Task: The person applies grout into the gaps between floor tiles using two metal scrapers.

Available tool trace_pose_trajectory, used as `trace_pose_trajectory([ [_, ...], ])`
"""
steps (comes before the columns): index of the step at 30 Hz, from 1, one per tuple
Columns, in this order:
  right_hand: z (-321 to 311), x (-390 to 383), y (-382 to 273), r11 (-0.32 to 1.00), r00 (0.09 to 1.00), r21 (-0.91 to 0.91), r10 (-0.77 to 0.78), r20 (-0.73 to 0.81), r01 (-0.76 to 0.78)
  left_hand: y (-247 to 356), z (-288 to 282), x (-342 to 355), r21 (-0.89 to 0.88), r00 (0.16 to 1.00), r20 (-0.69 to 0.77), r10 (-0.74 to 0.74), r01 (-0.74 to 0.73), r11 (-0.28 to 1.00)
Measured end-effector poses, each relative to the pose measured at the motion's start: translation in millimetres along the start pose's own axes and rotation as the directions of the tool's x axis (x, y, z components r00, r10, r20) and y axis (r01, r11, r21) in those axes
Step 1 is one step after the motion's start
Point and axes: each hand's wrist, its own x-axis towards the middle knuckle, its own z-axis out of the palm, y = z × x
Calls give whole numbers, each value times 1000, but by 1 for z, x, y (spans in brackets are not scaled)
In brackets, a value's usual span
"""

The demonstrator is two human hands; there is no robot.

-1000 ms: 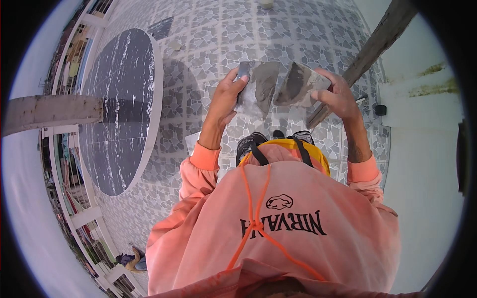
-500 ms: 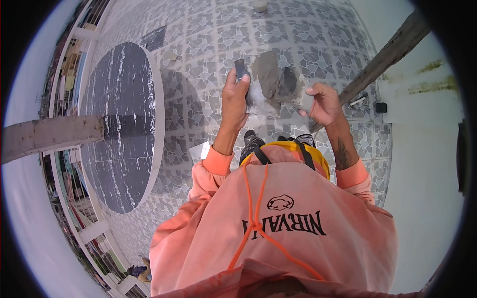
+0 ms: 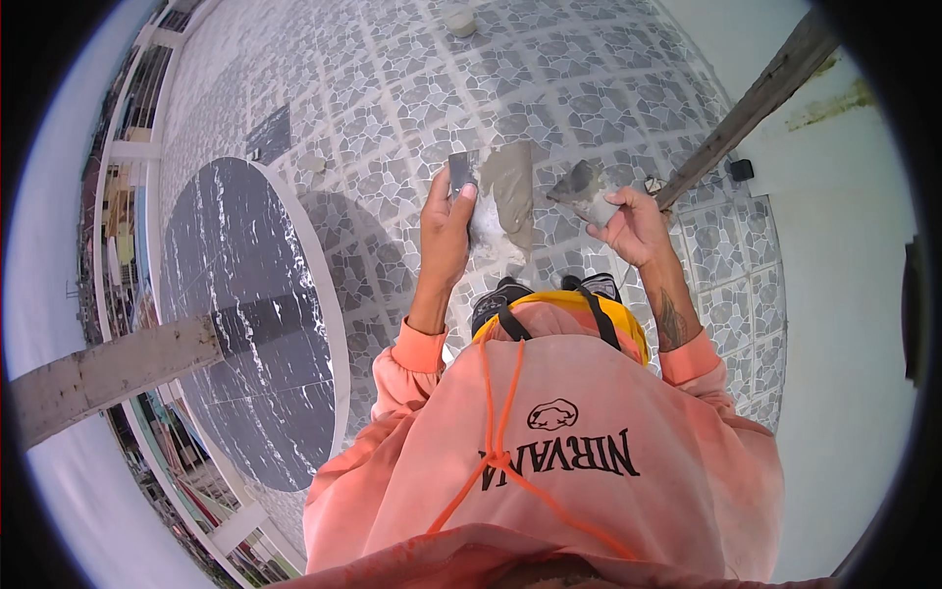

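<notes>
My left hand (image 3: 446,224) is closed on the left edge of a flat board (image 3: 491,243). A thick layer of wet grey mortar (image 3: 508,191) covers much of it, and a dark strip shows beside my thumb. In my right hand (image 3: 636,228), pinched between thumb and fingers, is a small flat scraper (image 3: 597,208). Its far end is dark and smeared with grey; its exact shape is hard to make out. A gap separates the scraper from the board. Both are held over the floor, ahead of my feet.
Grey stone-patterned tiles (image 3: 412,108) cover the floor. To my left is a round dark marble-look tabletop (image 3: 255,393) beside a concrete beam (image 3: 118,378). A wooden post (image 3: 746,113) leans at the right, near a pale wall (image 3: 844,294). A small round container (image 3: 458,20) stands far ahead.
The scraper has moved right, away from the mortar on the board, and the two are now apart. The mortar lies more smoothly on the board. The whole view has shifted slightly.
</notes>
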Motion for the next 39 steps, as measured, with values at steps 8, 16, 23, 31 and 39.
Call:
trace_pose_trajectory([
  [8, -23, 1, 55, 987, 982, 111, -100, -159, 119, -26, -38, 16, -246, 939, -78, -334, 307, 919],
  [16, -47, 15, 121, 965, 932, 169, -137, -335, 202, -83, -86, 49, -259, 863, 28, -504, 494, 830],
  [23, -81, 49, 132, 954, 884, 184, -134, -448, 238, -143, -98, 114, -192, 789, 37, -614, 608, 770],
  [31, -130, 178, 77, 926, 832, 305, -17, -554, 221, -199, -61, 239, -219, 720, 9, -694, 679, 701],
  [39, -178, 302, 1, 915, 770, 283, -43, -637, 286, -245, -19, 392, -146, 742, -78, -665, 652, 744],
])
